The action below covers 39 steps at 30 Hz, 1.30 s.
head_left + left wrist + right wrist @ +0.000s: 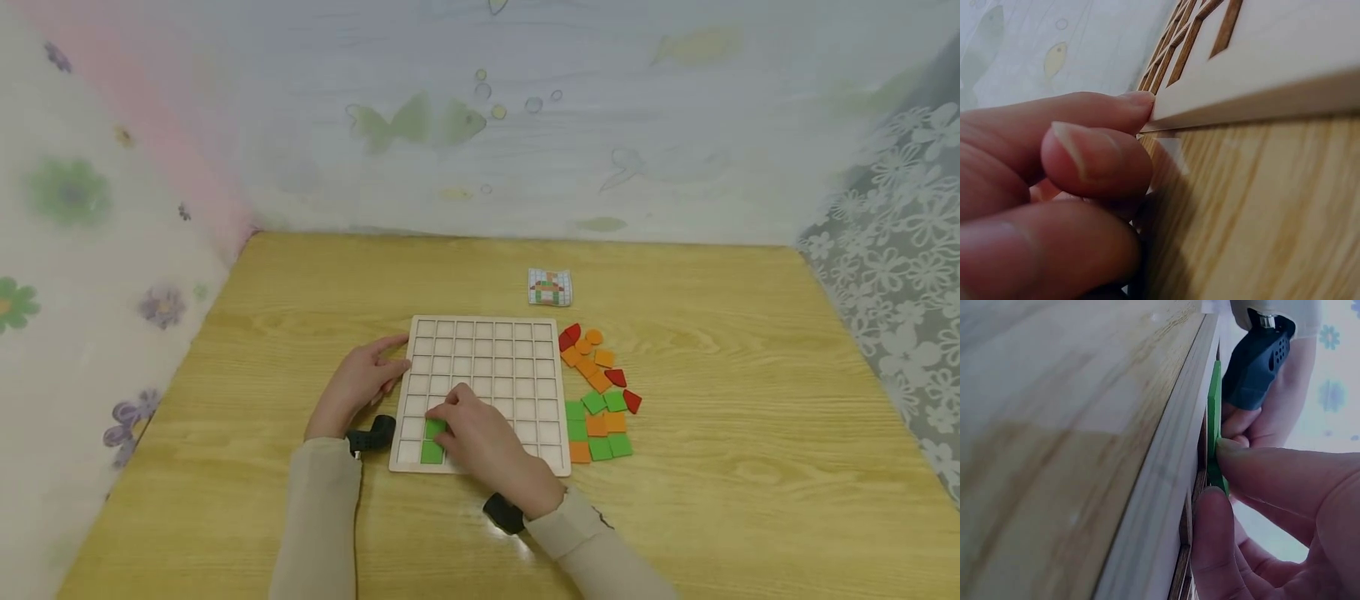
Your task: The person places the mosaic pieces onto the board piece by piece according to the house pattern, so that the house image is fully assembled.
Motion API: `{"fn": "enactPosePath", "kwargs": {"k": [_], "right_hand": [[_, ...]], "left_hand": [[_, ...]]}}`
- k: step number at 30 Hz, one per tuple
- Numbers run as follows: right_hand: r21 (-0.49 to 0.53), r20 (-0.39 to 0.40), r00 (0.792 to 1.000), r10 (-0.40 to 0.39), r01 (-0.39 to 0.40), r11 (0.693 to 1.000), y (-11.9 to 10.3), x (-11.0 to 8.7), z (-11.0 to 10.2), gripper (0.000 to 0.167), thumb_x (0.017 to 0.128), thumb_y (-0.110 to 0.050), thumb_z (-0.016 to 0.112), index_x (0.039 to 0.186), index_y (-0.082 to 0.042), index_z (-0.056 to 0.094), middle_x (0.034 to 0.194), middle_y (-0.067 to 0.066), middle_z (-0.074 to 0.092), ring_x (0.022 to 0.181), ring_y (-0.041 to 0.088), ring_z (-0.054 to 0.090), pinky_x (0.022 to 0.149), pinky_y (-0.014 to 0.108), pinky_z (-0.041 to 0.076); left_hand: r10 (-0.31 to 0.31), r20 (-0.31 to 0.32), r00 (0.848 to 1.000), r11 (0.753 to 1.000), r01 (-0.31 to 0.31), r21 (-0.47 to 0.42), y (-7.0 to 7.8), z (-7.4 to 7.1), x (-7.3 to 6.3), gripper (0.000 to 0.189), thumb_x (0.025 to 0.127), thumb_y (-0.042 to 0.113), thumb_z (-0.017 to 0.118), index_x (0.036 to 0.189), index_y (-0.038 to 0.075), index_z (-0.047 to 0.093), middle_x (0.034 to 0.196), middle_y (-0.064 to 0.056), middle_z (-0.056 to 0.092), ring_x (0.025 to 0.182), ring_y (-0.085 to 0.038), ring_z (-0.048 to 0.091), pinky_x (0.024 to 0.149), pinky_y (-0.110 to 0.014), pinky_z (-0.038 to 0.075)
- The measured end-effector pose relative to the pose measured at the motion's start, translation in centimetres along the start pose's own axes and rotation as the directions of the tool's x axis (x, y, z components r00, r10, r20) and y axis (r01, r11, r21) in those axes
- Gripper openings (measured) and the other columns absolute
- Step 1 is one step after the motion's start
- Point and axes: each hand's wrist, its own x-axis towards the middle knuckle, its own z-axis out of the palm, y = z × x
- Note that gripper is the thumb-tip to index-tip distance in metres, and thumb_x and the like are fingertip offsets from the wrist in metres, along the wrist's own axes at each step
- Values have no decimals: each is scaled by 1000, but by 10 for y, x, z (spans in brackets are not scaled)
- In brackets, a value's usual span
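Observation:
A wooden grid board (462, 343) lies flat on the table. My right hand (483, 437) is over its lower left part, thumb and fingertips pinching a green square tile (434, 429). In the right wrist view the held green tile (1225, 481) sits between thumb and finger, slightly tilted. Another green tile (431, 452) lies in the bottom-row square just nearer me. At the board's left edge is my left hand (362, 379), fingers extended; in the left wrist view its index fingertip (1138, 100) touches the board's side (1260, 103).
Orange tiles (587, 367), green tiles (600, 448) and red rounded pieces (632, 402) lie in loose groups along the board's right side. A small pattern card (550, 287) lies beyond the board. The table (712, 333) meets a patterned wall at the back.

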Motion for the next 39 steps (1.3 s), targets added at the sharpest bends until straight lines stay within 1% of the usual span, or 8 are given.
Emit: {"fn": "enactPosePath", "kwargs": {"k": [6,12,18,22,27,31,36,39], "right_hand": [[9,-1,1000,15,-15,1000,2,1,-3,32,79,-20,68,110,-14,62,97,0,48,67,5,47,58,17,41],[37,1,1000,23,-23,999,5,3,-5,26,79,-20,69,104,-16,64,94,-3,49,68,3,45,58,17,39],[56,-11,1000,12,-11,998,8,5,-6,29,78,-21,70,106,-16,63,95,-3,48,68,2,46,58,17,39],[97,33,999,14,-17,995,11,6,-9,29,79,-19,69,107,-16,63,95,-4,48,71,1,47,61,16,40],[158,99,995,34,-49,986,16,7,-13,30,81,-15,66,110,-19,62,97,-5,47,74,2,47,62,17,41],[166,109,993,45,-63,984,17,8,-16,29,82,-17,64,110,-19,61,93,-6,47,74,5,46,64,19,40],[158,120,991,56,-74,985,19,5,-18,25,83,-22,62,109,-20,62,85,-7,47,72,8,45,62,21,39],[154,128,989,70,-89,984,28,4,-28,24,85,-25,59,108,-20,62,79,-9,48,68,8,45,60,22,39]], "left_hand": [[9,-1,1000,1000,-9,8,3,0,3,46,86,34,59,129,31,45,52,-5,47,35,-13,31,33,-28,30],[6,5,1000,1000,-6,-2,6,-1,4,46,86,35,59,129,31,45,53,-5,47,35,-14,31,34,-28,31],[16,0,1000,1000,-16,-1,11,-3,5,45,85,34,59,128,32,46,53,-5,46,35,-14,31,34,-28,30],[18,9,1000,1000,-18,5,12,-3,7,45,86,33,59,129,32,45,53,-5,46,35,-13,31,34,-27,30],[25,6,1000,999,-25,20,12,-3,10,45,86,34,59,129,32,45,53,-5,46,36,-14,32,34,-27,30],[17,2,1000,999,-17,29,10,-3,8,45,86,35,59,129,32,45,54,-5,47,36,-14,33,35,-28,31],[-16,5,1000,1000,16,18,2,-2,2,46,85,34,59,129,31,44,54,-5,47,37,-15,34,36,-28,32],[-14,3,1000,1000,14,0,1,0,4,47,85,32,60,129,30,45,52,-4,46,36,-14,33,35,-27,32]]}}
